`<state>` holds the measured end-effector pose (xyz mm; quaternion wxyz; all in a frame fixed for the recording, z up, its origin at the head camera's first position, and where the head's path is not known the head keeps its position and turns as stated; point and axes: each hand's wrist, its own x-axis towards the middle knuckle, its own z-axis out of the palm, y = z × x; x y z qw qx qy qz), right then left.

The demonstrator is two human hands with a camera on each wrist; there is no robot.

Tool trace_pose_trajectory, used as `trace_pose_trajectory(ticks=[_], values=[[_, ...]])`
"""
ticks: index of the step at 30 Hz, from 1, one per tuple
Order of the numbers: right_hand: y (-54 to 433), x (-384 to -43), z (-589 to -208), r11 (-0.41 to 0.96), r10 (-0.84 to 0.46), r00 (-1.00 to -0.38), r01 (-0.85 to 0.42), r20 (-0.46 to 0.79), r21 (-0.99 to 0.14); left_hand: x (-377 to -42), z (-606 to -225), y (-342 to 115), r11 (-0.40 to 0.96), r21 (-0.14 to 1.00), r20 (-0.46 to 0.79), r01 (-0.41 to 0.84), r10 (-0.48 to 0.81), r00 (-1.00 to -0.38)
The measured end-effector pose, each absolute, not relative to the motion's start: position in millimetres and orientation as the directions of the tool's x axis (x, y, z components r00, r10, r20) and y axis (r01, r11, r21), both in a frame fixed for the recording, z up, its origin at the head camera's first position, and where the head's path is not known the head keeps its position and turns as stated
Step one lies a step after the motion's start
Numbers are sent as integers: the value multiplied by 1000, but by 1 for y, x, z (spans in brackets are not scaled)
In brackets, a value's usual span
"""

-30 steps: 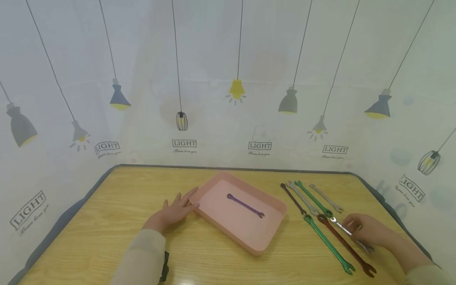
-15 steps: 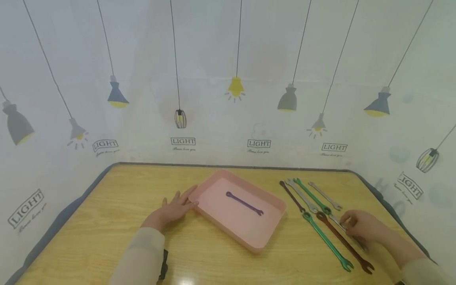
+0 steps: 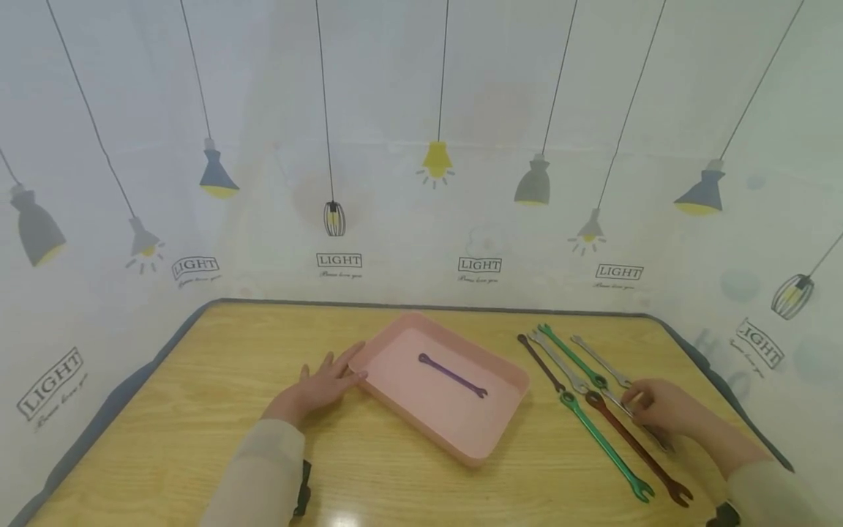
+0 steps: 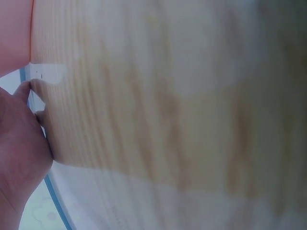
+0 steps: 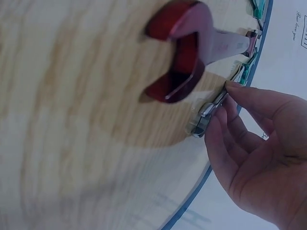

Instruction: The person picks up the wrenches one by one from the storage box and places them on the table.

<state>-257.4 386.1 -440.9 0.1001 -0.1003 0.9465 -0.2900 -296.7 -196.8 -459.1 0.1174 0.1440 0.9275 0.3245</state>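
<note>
My left hand [image 3: 324, 388] rests on the table with its fingers spread, fingertips touching the left corner of a pink tray [image 3: 421, 432]. Inside that tray lies a purple wrench [image 3: 453, 376]. On the right, my right hand [image 3: 672, 406] pinches a shiny silver wrench [image 3: 617, 400] between thumb and fingers. The right wrist view shows the silver wrench's open end [image 5: 204, 120] low over the table, partly covered by the fingers. Just left of it lies a red wrench [image 3: 639, 446], and its ring end borders a green wrench [image 3: 573, 355] farther back.
Another green wrench [image 3: 606, 446] lies beside the red one. Behind them are a dark purplish wrench [image 3: 540, 362], a dull silver wrench [image 3: 560, 362] and a small silver wrench [image 3: 599, 360]. A printed curtain [image 3: 395, 219] surrounds the wooden table [image 3: 230, 366].
My right hand has slid the silver wrench a little away from me and leftward. The far green wrench has shifted slightly backward too. My left hand and the tray stay put.
</note>
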Motion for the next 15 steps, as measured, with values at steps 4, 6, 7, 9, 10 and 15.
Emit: trace_pose_trajectory(ticks=[4,6,7,9,10,15], values=[[386,-258,-441,811,-242,-960,-120,-141,-573,-295,-455,-196,747,636,-128,193,349,-928],[386,-257,-440,810,-254,-957,-133,-138,-571,-294,-455,-196,755,628,-134,191,346,-929],[387,-257,-440,810,-259,-956,-139,-136,-570,-294,-455,-196,755,627,-135,191,346,-928],[388,-255,-440,808,-255,-957,-134,-136,-573,-295,-456,-196,758,622,-135,193,348,-928],[388,-254,-439,805,-261,-956,-138,-136,-576,-295,-456,-196,758,622,-136,193,348,-928],[391,-250,-440,776,-270,-950,-119,-155,-619,-297,-459,-197,755,627,-132,193,347,-929]])
